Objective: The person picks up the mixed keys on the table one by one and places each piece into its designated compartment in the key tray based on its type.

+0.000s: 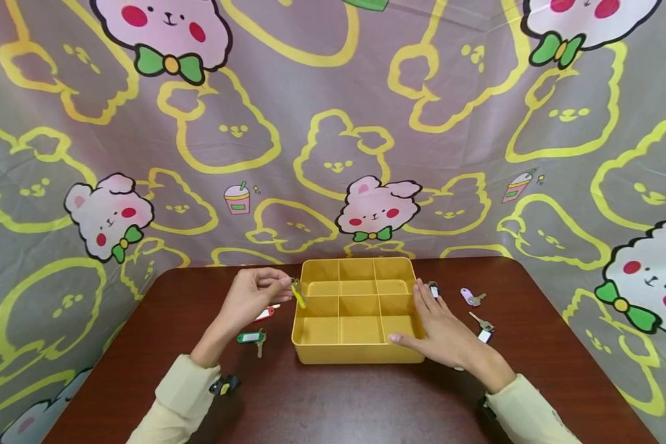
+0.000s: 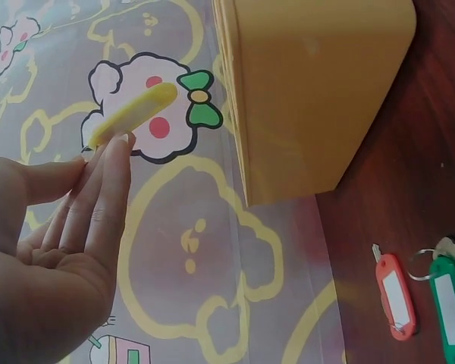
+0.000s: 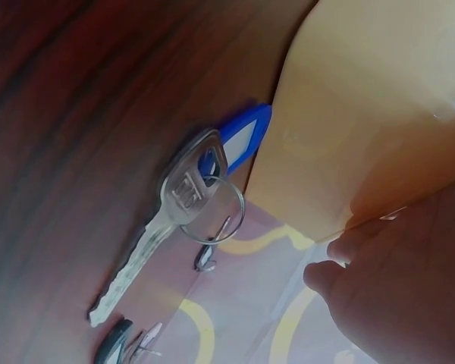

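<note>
My left hand (image 1: 253,297) pinches a yellow key tag (image 1: 299,297) between thumb and fingertips, just over the left wall of a yellow six-compartment box (image 1: 361,354). In the left wrist view the tag (image 2: 140,110) points up and away from the fingertips; any key on it is hidden by the fingers. My right hand (image 1: 446,333) rests along the box's right side, fingers extended and thumb over the front right corner. Close to that side, the right wrist view shows a key (image 3: 186,186) on a ring with a blue tag (image 3: 246,136).
Left of the box lie a red key tag (image 1: 264,314) and a green key tag (image 1: 250,337) with a key. To the right are a lilac tag (image 1: 468,296) with keys, a dark-edged tag (image 1: 485,335) with a key, and a black tag (image 1: 434,289). A patterned cloth (image 1: 288,154) hangs behind the table.
</note>
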A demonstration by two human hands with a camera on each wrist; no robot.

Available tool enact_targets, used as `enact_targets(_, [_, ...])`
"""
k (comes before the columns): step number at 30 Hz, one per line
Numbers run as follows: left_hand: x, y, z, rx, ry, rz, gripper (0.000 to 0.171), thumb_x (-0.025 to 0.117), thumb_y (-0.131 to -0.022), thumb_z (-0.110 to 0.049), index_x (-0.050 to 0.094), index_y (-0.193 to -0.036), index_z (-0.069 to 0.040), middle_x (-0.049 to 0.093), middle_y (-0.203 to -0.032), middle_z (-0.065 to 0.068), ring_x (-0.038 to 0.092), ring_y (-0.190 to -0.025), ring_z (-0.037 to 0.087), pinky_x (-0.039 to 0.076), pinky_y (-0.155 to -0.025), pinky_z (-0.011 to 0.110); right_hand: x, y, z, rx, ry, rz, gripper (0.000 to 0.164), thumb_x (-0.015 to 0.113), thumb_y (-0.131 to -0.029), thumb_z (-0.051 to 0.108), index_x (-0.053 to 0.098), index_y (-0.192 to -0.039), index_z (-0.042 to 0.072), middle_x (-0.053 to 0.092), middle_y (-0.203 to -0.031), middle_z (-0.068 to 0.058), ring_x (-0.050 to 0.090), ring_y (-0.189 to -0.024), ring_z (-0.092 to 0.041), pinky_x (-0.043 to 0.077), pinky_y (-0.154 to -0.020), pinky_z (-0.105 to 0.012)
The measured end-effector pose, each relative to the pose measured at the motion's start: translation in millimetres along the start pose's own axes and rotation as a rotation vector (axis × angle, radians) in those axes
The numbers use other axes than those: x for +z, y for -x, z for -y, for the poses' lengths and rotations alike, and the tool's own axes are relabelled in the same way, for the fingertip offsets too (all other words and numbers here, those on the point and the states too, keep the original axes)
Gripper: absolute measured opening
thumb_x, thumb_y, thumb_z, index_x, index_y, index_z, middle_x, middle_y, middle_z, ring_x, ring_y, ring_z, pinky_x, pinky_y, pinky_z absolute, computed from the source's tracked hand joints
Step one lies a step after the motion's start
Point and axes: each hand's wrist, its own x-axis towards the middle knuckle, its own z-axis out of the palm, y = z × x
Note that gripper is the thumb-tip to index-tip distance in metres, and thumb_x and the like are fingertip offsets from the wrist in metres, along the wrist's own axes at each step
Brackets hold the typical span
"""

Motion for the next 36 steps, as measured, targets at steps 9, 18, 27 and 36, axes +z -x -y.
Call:
enact_targets(9, [1.8, -6.8, -7.1, 0.013, 0.021, 0.021, 0.025, 0.07, -0.101, -0.011, 0.072, -0.112, 0.011, 0.08, -0.104, 0.024, 0.082, -0.084, 0.021, 0.067, -0.076, 0.034, -2, 0, 1, -0.016, 0.034, -0.008, 0.121, 0.054, -0.092, 0.081, 0.013, -0.166, -0.005, 0.003, -0.177, -0.021, 0.01, -0.165, -0.04, 0.016, -0.131, -0.063])
enact_targets(18, [8.0, -12.7, -12.2, 0.014, -0.007, 0.02, 0.022, 0.069, -0.102, -0.012, 0.075, -0.112, 0.007, 0.08, -0.106, 0.024, 0.081, -0.093, 0.037, 0.067, -0.077, 0.035, -3, 1, 2, -0.024, 0.054, -0.011, 0.121, 0.054, -0.092, 0.081, 0.013, -0.165, -0.006, 0.004, -0.177, -0.021, 0.012, -0.165, -0.04, 0.015, -0.131, -0.064])
enact_targets(27, [14.1, -20.9, -15.6, 0.017, 0.01, 0.014, 0.02, 0.07, -0.101, -0.012, 0.075, -0.109, 0.007, 0.08, -0.103, 0.023, 0.082, -0.087, 0.029, 0.067, -0.077, 0.034, -2, 0, 1, -0.033, 0.067, -0.02, 0.121, 0.055, -0.091, 0.081, 0.016, -0.165, -0.007, 0.006, -0.177, -0.022, 0.013, -0.165, -0.04, 0.016, -0.131, -0.063])
enact_targets(36, [18.0, -33.1, -15.0, 0.01, 0.027, 0.015, 0.027, 0.067, -0.103, -0.011, 0.071, -0.118, 0.012, 0.08, -0.103, 0.023, 0.08, -0.095, 0.037, 0.066, -0.079, 0.033, -1, 0, 0, -0.039, 0.085, -0.027, 0.125, 0.056, -0.088, 0.084, 0.016, -0.165, -0.007, 0.008, -0.177, -0.023, 0.015, -0.164, -0.041, 0.016, -0.131, -0.063])
